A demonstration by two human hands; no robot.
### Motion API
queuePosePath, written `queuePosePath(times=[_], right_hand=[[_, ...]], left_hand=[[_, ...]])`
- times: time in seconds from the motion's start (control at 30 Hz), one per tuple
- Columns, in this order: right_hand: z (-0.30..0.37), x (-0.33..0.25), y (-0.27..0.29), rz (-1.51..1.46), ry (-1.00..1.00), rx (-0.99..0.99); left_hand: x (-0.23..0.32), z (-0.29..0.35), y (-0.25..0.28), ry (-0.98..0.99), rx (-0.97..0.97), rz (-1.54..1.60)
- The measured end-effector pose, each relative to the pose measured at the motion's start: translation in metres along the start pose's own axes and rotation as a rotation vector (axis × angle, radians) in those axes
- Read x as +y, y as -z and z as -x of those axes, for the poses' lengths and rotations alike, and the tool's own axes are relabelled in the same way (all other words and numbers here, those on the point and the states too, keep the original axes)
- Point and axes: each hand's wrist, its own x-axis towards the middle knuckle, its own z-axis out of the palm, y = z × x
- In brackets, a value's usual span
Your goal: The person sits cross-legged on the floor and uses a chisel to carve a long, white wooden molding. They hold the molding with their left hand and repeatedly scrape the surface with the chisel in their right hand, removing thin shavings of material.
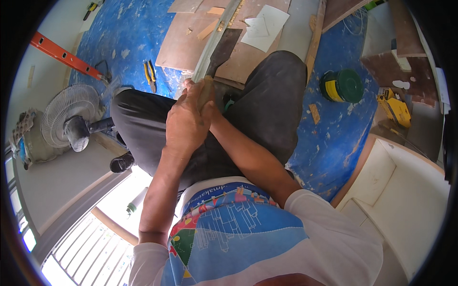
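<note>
My left hand [185,121] is closed, its fingers around the near end of a long, narrow pale strip [208,53]. The strip runs away from me over the boards. Pressed close beside it, my right hand [210,110] wraps the wooden handle of a broad-bladed chisel [226,51]. The chisel's dark, flat blade points away and lies next to the strip. Both hands meet between my bent knees, and the overlapping fingers partly hide the handle and the strip's end.
Brown boards [183,42] with paper sheets [265,28] lie ahead on a blue floor covering [126,40]. Pliers [150,75], an orange level [67,56] and a fan [70,114] are at left. A green bucket [342,86] and yellow tool [396,108] stand right, near a white cabinet [405,190].
</note>
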Motion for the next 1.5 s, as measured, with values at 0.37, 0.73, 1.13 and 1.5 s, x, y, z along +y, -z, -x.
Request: queuePosePath(times=[0.37,0.73,1.13,1.5], right_hand=[[0.000,0.002,-0.005,0.171,0.133,0.115],[-0.047,-0.114,-0.016,1.406,0.706,0.471],[-0.121,-0.160,-0.042,2.372,0.261,0.352],[-0.125,-0.161,-0.012,2.248,0.447,0.287]], left_hand=[[-0.031,0.000,0.017,0.312,-0.108,0.658],[-0.109,0.027,0.000,0.291,0.122,1.355],[-0.162,0.037,0.013,-0.048,-0.391,2.281],[-0.174,0.045,0.011,-0.337,-0.677,2.331]])
